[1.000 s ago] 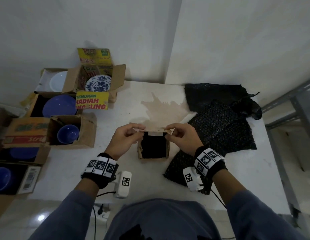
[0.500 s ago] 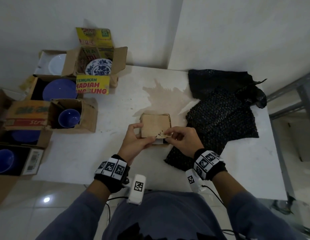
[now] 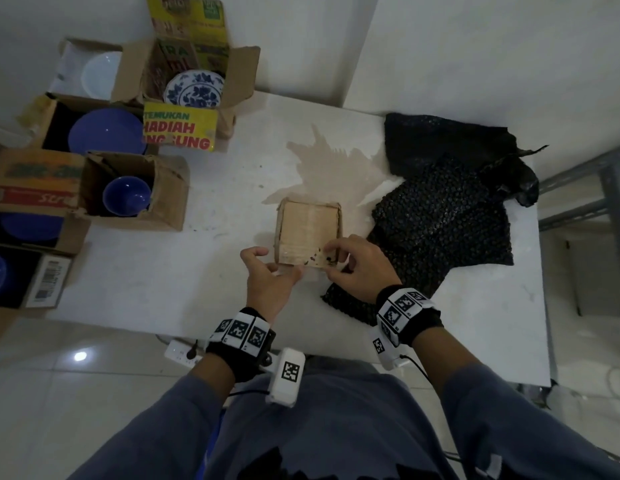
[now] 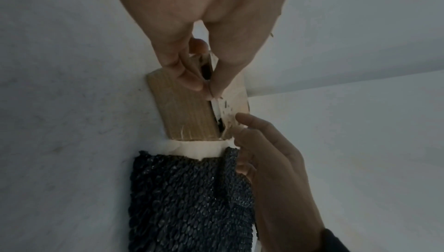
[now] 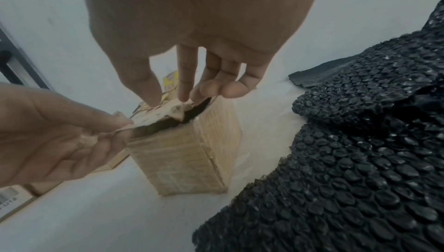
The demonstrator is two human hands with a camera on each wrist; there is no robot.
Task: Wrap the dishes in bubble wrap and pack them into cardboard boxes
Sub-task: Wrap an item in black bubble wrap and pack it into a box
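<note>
A small brown cardboard box stands in the middle of the white table, its top flap folded down over the opening. My left hand pinches the flap's near left corner between thumb and fingers. My right hand holds the flap's near right edge with curled fingertips. In the right wrist view a dark gap still shows under the flap; what is inside is hidden. Black bubble wrap lies just right of the box, one sheet reaching under my right wrist.
Several open cardboard boxes crowd the left edge, holding blue bowls, a blue plate, a white plate and a blue-patterned plate. A brown stain marks the table behind the box. A metal rack stands at right.
The box stood open with dark wrapping visible inside. Both hands have folded the flap down towards me over the opening and now hold its near edge.
</note>
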